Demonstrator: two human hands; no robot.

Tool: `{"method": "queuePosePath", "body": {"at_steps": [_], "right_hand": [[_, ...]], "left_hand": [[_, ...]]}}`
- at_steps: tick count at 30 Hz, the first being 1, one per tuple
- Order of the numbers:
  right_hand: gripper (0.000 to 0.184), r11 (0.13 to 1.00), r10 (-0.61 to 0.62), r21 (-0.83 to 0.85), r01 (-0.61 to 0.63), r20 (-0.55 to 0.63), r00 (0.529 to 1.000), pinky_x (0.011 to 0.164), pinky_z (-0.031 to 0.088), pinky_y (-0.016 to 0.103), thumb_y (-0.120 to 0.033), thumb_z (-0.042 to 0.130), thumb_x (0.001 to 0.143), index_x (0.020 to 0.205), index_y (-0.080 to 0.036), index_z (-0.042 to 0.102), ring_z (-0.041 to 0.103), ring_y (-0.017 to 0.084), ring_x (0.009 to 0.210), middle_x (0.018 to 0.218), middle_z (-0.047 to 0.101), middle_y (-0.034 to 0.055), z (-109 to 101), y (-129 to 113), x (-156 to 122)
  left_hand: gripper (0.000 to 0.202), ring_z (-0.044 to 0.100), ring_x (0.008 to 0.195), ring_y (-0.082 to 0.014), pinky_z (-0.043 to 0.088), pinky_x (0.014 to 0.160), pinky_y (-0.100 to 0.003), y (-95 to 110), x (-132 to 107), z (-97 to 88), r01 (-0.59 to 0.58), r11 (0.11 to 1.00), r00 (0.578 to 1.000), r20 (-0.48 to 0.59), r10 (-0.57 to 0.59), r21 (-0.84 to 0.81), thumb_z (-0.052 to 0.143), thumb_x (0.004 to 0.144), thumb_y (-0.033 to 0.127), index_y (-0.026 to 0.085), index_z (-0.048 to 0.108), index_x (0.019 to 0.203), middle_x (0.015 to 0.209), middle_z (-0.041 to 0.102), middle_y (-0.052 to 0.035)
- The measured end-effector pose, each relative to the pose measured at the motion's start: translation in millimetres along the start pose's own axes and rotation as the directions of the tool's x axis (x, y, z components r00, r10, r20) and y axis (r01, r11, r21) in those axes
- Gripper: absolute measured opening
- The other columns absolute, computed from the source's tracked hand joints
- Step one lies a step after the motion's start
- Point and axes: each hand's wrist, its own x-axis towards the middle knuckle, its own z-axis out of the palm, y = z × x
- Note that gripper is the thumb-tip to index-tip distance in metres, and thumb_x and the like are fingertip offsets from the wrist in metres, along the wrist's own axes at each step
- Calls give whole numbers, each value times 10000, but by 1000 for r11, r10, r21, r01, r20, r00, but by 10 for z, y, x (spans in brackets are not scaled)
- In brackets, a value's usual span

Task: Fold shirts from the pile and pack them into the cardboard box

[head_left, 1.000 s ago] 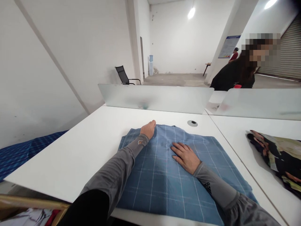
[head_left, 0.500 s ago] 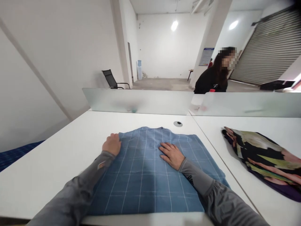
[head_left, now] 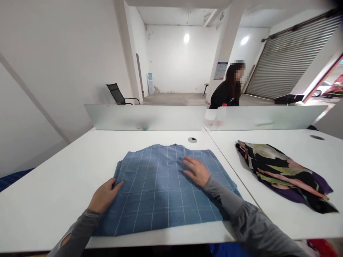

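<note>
A blue garment [head_left: 160, 192] with a white window-check pattern lies folded and spread out in front of me, its top edge rising in the middle like a neckline. At its left edge is my left hand [head_left: 105, 194], thumb on top of the fabric and the other fingers curled at the edge, partly hidden. My right hand [head_left: 197, 172] rests over the upper right part of the garment, palm down with fingers apart and nothing in them. Grey sleeves cover both forearms.
The garment lies on a white table [head_left: 66, 185]. A dark floral cloth [head_left: 284, 171] is crumpled on the right. Frosted dividers [head_left: 150, 117] run along the back, near a cable hole [head_left: 192, 140]. Behind them are a person in black [head_left: 226, 92] and a chair [head_left: 116, 93].
My left hand has come down along the garment's left edge toward me. My right hand stays over the fabric, its fingers slightly raised. The camera view has shifted to the right.
</note>
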Motion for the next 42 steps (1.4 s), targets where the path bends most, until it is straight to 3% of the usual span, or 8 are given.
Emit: {"method": "queuePosePath", "body": {"at_steps": [3,5,9,17,25,33,37,42], "right_hand": [[452,980,198,45,-193,-258,946,993,443,412,-449,382,939,1190,-168,631,568,253,1167,1246,628,134,-361,243,-460],[421,889,451,110,-445,-387,804,864,498,384,-464,404,901,1039,-173,676,648,249,976,1056,698,121,-563,431,-870],[368,618,784,240,-749,-254,566,683,482,327,-498,451,814,808,-199,665,653,209,687,722,695,47,-722,569,-1614],[462,617,787,186,-765,-132,603,625,408,291,-636,499,750,790,-216,687,586,192,658,691,665,32,-524,233,-1732],[439,566,818,142,-812,-221,531,600,371,290,-596,409,800,791,-227,647,572,208,664,698,647,54,-404,262,-1713],[397,581,806,-16,-814,-129,578,564,378,305,-591,458,788,865,-248,642,607,222,614,730,678,45,-371,392,-1842],[413,652,711,-121,-748,-244,660,544,405,354,-598,414,824,926,-256,621,659,281,741,857,706,71,-542,374,-1687],[459,867,365,-267,-421,-235,901,798,487,475,-513,303,920,1201,-281,584,600,312,1064,1212,638,102,-542,288,-798]], "left_hand": [[388,603,736,-233,416,662,-309,24,-91,-9,58,998,998,-25,-58,-11,327,851,576,231,471,744,701,605,-27],[391,595,726,-234,403,646,-304,18,-113,-11,84,996,996,-40,-84,0,331,849,575,228,475,741,687,593,-30],[348,575,724,-214,385,645,-285,-52,-151,-24,58,998,997,-42,-58,-8,345,857,504,220,505,736,696,588,-30],[309,519,699,-165,346,637,-249,63,-418,-148,61,996,972,-223,-74,-66,348,904,462,224,529,826,701,544,8],[285,490,650,-161,319,611,-246,5,-607,-126,134,991,968,-212,-137,-27,341,925,402,224,431,723,652,498,10],[219,610,712,-194,352,621,-268,-166,-942,-21,144,962,988,-90,-126,231,344,955,346,229,448,801,732,606,-18],[170,628,768,-210,412,657,-296,4,-915,-184,107,936,960,-280,-10,335,378,949,305,200,506,910,899,631,-55],[291,578,1066,-187,441,957,-323,596,-443,-155,-425,871,841,-249,481,246,295,981,214,162,567,1069,1132,612,-99]]}}
